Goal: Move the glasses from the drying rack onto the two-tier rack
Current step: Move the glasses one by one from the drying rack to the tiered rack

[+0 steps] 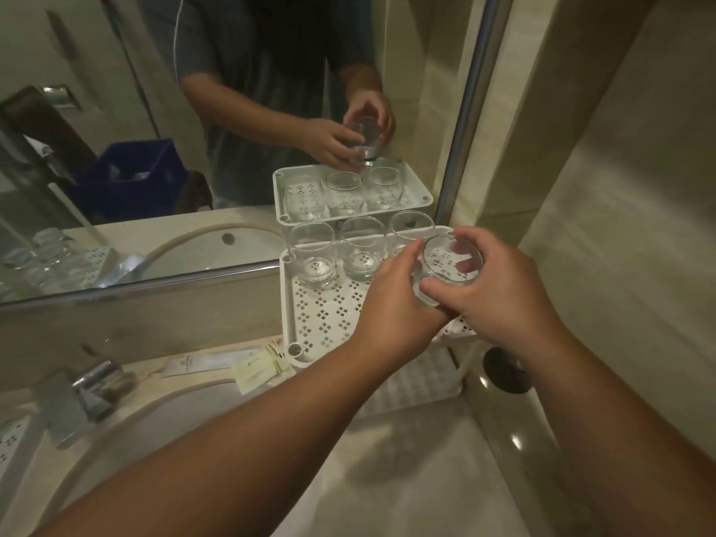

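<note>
A clear round glass (445, 267) is held above the top tier of the white two-tier rack (321, 315), which stands in the counter's corner against the mirror. My left hand (391, 300) cups the glass from the left and my right hand (499, 292) grips it from the right, thumb across its front. Three upright glasses stand in a row along the back of the top tier: one at the left (312, 251), one in the middle (362, 248) and one at the right (410, 226), partly hidden by the held glass. The lower tier (410, 385) is mostly hidden.
A mirror (193, 149) runs behind the counter and repeats the rack and hands. A chrome faucet (89, 389) and the sink basin (155, 416) lie at the left. Paper sachets (252, 366) lie beside the rack. A dark round object (505, 370) sits right of the rack by the wall.
</note>
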A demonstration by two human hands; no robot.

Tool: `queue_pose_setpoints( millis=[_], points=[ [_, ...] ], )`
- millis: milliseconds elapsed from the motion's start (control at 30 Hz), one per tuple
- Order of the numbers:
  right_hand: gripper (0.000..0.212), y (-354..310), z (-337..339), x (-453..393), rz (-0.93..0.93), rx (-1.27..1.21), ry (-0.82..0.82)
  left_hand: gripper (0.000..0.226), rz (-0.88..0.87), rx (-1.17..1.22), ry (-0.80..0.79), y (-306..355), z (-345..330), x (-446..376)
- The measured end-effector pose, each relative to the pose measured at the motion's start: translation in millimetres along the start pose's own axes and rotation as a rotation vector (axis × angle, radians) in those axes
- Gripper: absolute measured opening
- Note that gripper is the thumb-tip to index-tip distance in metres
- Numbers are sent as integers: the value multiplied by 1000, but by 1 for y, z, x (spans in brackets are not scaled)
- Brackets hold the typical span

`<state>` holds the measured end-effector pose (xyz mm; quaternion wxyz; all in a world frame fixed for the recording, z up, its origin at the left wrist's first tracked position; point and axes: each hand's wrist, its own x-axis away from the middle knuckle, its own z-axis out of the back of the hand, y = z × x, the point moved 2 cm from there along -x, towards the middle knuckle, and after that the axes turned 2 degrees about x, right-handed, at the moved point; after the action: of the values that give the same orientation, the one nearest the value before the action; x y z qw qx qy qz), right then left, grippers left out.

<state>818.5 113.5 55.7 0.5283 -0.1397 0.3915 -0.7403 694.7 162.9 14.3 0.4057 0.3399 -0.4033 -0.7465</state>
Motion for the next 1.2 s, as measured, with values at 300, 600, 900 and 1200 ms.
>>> queue_pose_setpoints(
  millis=[300,600,900,1200],
  points=[
    [88,33,-17,-29,-133,33,66,64,150,22,86,-8,-23,-24],
    [83,49,-31,-40,-149,67,134,46,191,-3,72,-11,-32,-36],
    [90,59,-39,-42,-164,25,199,54,146,-34,107,-18,-39,-40],
    [78,62,-43,-33,-145,23,285,47,146,-47,153,-19,-40,-34]
  ],
)
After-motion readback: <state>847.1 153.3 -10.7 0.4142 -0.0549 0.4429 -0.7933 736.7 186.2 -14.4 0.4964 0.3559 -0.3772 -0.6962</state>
